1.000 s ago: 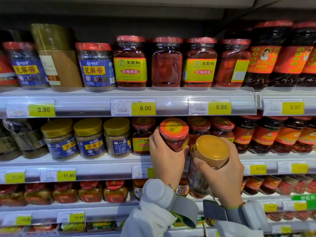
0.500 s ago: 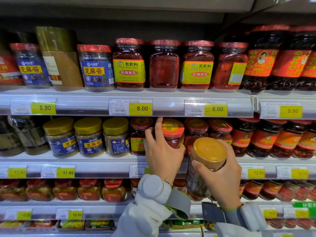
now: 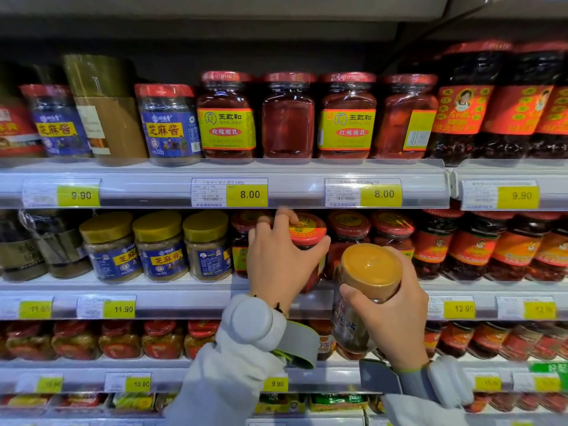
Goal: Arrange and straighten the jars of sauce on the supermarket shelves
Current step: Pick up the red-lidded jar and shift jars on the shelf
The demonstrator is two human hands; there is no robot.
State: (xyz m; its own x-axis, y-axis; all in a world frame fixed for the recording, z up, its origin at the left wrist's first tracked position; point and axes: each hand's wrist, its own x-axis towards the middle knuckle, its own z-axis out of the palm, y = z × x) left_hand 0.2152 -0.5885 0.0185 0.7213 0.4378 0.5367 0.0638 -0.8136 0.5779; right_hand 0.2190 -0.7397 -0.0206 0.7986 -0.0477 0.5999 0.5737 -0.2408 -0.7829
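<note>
Our left hand [image 3: 284,259] grips the red-lidded jar [image 3: 307,238] to seat it on the middle shelf [image 3: 190,285], our right hand [image 3: 392,312] clutching the gold-lidded jar [image 3: 367,290] clear.

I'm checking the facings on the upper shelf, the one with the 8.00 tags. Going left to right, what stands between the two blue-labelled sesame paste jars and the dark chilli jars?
Tall brown canister → blue sesame paste jar → four red-lidded fermented tofu jars

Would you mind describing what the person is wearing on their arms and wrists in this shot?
Both hands, the left hand and the right hand, are bare, with no gloves. Each arm has a pale grey-white sleeve. A bulky, rounded light-grey device sits at the left wrist, with a darker grey band edged in yellow-green. The right wrist shows a grey ribbed cuff with a green edge.
</note>
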